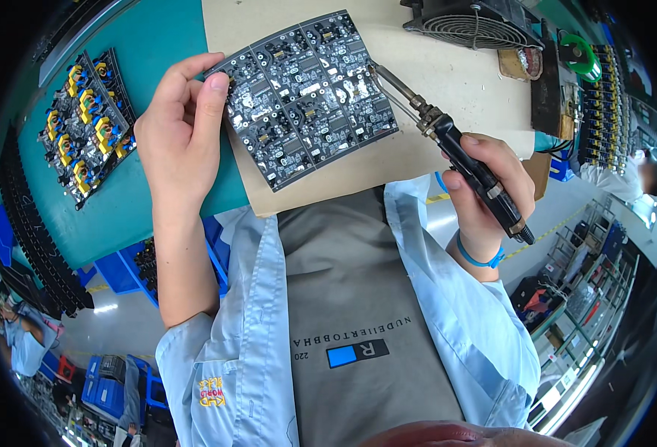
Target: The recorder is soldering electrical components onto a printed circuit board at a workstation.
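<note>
My left hand (187,123) grips the left edge of a black circuit board panel (310,100), thumb on top and fingers curled behind. The panel is tilted, and several repeated board sections with small parts and shiny solder spots show on its face. In my right hand (490,182) is a black soldering iron (474,164), its fingers wrapped round the handle. A thin metal tube runs alongside the iron's shaft. The tip meets the panel's right edge in view; whether it touches cannot be made out. A blue band circles my right wrist.
Another board assembly (90,127) with yellow and blue parts lies on the green mat (168,33) at left. A fan with a round wire guard (481,31), a tip-cleaning sponge (520,64) and a green spool (580,57) stand at the far right. Brown card (447,89) covers the middle.
</note>
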{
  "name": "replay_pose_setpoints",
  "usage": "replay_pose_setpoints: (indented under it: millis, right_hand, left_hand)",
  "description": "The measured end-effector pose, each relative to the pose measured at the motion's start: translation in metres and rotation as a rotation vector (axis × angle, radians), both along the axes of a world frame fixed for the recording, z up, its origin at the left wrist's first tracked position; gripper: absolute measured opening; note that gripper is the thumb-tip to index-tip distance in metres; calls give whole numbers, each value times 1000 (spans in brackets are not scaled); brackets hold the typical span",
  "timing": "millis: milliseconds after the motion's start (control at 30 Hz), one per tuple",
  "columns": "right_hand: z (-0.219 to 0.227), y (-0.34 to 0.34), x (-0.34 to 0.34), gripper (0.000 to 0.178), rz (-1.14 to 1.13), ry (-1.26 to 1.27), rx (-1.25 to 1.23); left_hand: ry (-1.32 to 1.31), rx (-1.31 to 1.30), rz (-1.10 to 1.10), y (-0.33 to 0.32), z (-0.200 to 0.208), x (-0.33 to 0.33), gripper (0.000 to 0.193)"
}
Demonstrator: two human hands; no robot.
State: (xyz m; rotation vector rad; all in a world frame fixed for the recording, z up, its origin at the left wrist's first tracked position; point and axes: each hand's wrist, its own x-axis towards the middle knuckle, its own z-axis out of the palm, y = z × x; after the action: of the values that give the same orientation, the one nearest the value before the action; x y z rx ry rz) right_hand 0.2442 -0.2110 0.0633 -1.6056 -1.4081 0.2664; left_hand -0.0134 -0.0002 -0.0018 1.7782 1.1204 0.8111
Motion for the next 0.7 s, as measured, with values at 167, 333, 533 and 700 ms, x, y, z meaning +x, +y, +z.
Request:
replay_pose_setpoints:
  millis: [167, 333, 533, 700]
  right_hand:
    - [-1, -2, 1, 41, -10, 9, 11]
    - [-5, -15, 6, 41, -60, 47, 38]
    - [-11, -30, 12, 40, -133, 81, 60]
    - [-12, -39, 9, 40, -195, 92, 69]
  left_hand:
    - [3, -12, -7, 0, 3, 1, 21]
    - [-2, -40, -2, -1, 7, 4, 21]
    - [57, -20, 3, -1, 11, 5, 21]
    - [-37, -31, 32, 1, 1, 6, 22]
